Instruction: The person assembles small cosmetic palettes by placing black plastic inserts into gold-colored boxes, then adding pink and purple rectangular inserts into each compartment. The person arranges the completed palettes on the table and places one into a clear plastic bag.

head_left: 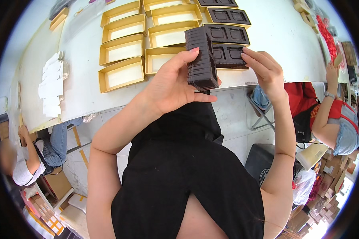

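My left hand (167,87) is wrapped round a stack of nested dark brown plastic tray inserts (200,59), held on edge above the table's front. My right hand (267,71) pinches the right end of a single dark brown tray insert (229,55), which lies over the nearest box of the right-hand column; the box beneath is mostly hidden. Behind it, another insert (227,34) sits in a gold box, with more filled boxes farther back. To the left stand open gold boxes with pale bottoms, among them a front one (121,75) and one partly behind my left hand (151,59).
The white table (283,51) carries a pile of white folded card pieces (52,85) at the left. Red material (326,36) lies at the far right. Other people sit at both sides, one wearing a watch (330,94). A folding stool (261,111) stands under the table.
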### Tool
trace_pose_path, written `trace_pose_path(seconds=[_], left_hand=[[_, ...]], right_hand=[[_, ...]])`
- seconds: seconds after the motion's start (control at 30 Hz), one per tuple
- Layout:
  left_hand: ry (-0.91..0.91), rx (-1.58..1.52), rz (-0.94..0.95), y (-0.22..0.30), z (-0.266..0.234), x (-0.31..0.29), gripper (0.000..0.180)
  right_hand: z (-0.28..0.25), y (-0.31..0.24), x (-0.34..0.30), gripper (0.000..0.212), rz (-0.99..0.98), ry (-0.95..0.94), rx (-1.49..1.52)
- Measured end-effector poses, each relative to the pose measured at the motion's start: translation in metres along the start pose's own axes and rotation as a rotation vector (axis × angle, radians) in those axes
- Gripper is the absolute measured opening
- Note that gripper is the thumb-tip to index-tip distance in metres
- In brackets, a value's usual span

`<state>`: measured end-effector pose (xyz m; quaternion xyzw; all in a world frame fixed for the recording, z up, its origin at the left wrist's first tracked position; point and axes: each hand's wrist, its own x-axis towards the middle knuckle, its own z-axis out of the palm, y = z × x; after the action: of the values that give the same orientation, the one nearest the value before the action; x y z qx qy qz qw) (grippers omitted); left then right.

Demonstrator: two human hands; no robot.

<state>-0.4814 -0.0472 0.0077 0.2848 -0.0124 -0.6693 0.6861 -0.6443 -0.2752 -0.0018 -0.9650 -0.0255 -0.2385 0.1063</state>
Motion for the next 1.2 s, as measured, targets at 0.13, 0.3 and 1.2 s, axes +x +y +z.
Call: trace_pose_path(seconds=[0.13,0.3,1.2], left_hand=[[0.019,-0.025,0.013,-0.002,0.001,-0.001,0.047],[-0.008,0.05,0.008,0.0,0.0,0.001,0.052],[-0.141,0.146,0.053,0.008,-0.002,-0.007,0.06]], right_hand=[[0.002,-0.004,-0.004,0.031,0.052,0.044,0.143],[0.018,-0.008,-0.004,0.029,-0.058,0.27,-0.09],[0.003,-0.045,0.013,0.065,-0.074,0.048,0.043]])
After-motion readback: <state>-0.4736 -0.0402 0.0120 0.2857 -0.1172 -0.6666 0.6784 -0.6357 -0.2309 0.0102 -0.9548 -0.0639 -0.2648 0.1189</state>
